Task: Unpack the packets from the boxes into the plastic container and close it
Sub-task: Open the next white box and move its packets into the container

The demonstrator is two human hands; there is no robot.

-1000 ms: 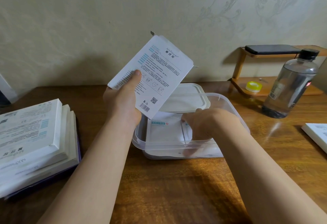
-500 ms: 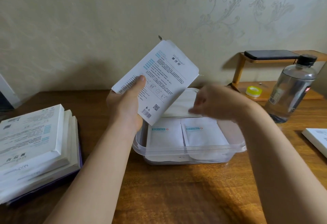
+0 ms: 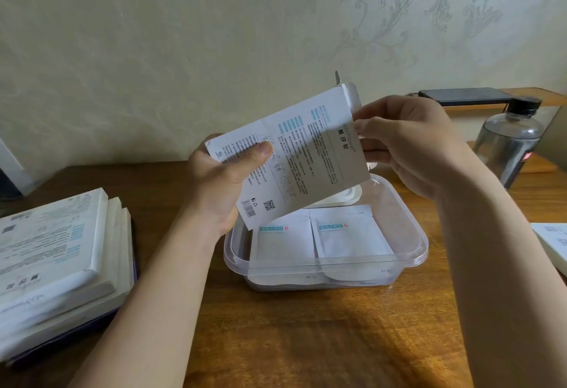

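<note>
**A:** Where does the job stand?

**B:** Part-way, by the look of it. Two packets lie flat, side by side, in the plastic container, which sits mid-surface in front of the person. The lid is off, resting at the container's far side, half hidden.

**A:** And the hands?

**B:** The left hand grasps the box by its lower end, thumb across the print, and holds it tilted above the container's far-left corner. The right hand pinches at the box's open top end, by the flap. Whether a packet is between those fingers cannot be told.

**A:** What's left?

**B:** Likely plenty. There's a stack of boxes on the left and a lone box at the right edge, full or emptied, no telling. Then the lid goes on.

**A:** Room to move?

**B:** Open surface on the near side. Far right is tighter: a bottle stands near the right forearm, with a wooden shelf behind. The container's raised rim is the edge to clear.
</note>
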